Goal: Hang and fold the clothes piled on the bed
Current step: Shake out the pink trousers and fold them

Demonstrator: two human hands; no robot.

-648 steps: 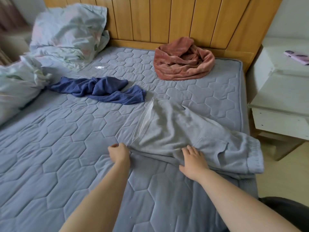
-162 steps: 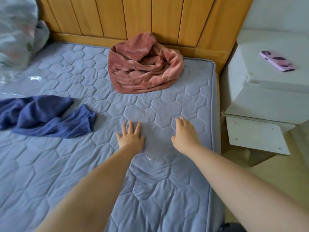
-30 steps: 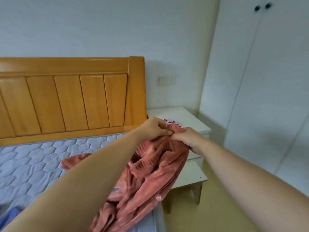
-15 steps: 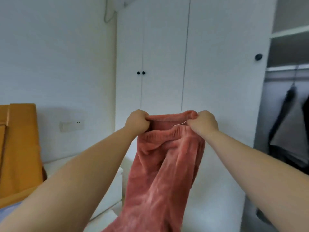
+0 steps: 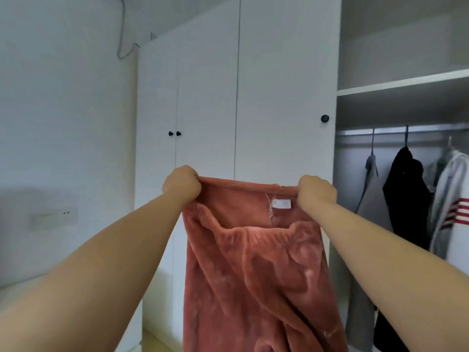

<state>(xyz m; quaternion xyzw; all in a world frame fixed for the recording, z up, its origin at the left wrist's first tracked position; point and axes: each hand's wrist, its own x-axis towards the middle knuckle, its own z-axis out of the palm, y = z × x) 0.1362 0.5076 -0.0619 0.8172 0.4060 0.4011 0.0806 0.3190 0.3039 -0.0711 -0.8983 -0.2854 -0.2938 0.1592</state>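
- Two bare hands are raised in front of the person, each gripping the same garment at its top edge.
- Left hand (image 5: 182, 184): fingers curled into a fist round the left end of the waistband, which emerges from the fist on its right side.
- Right hand (image 5: 316, 192): fingers likewise curled tight round the right end of the waistband; the fingertips themselves are hidden, as only the back of the hand shows.
- Fleecy salmon-pink trousers with an elastic waist (image 5: 256, 270): held up in the air, far edge of the waistband pulled taut between the two fists, near edge sagging in a gathered curve below it. The rest hangs down past the bottom of the view.
- Small white label (image 5: 281, 203): sewn inside the waistband, just beside the right hand (print unreadable).
- Tall white wardrobe with small black round knobs (image 5: 208, 102): doors closed directly behind the garment.
- Open wardrobe section to the right: a metal hanging rail (image 5: 396, 131) carries a grey garment (image 5: 371, 196), a black garment (image 5: 406, 194) and a white jacket with red stripes (image 5: 454, 207), each on a hanger.
- White wall socket plate (image 5: 54, 218): on the wall at far left.
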